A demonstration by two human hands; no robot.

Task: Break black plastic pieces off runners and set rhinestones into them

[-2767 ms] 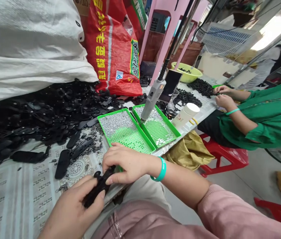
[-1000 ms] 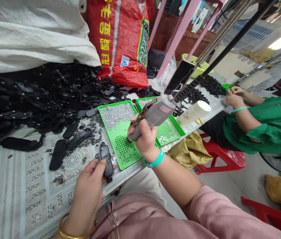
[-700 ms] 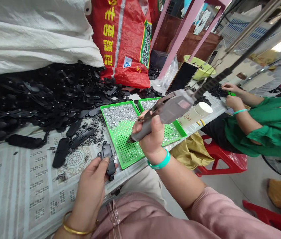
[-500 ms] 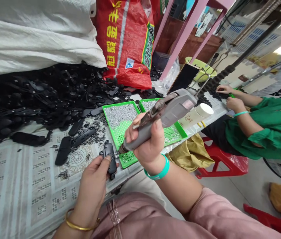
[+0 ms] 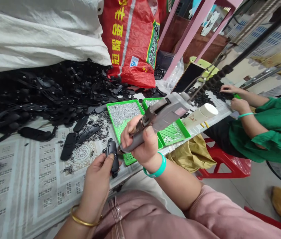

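My left hand (image 5: 99, 174) is closed on a small black plastic part (image 5: 112, 153) with round ends, the thumb pressed on its top near the table's front edge. In my right hand (image 5: 140, 141) is a grey electric screwdriver (image 5: 169, 114), fingers wrapped round its body. The screwdriver's nose points down and left at the part's right side; whether the bit touches it I cannot make out. Just behind the nose lies a green tray (image 5: 120, 132) of small silver screws. A second green tray (image 5: 186, 134) of screws is partly hidden behind the screwdriver.
Black plastic parts (image 5: 55, 96) are heaped at the back left under white cloth (image 5: 43, 33). A red sack (image 5: 133, 43) stands behind the trays. A white cup (image 5: 201, 116) and a phone (image 5: 189, 78) are at the right. Beyond them another person's hands (image 5: 240, 105) work over small black pieces.
The screwdriver's nose has moved from above the tray's edge left and down to the part in my left hand. The whole view has shifted slightly.
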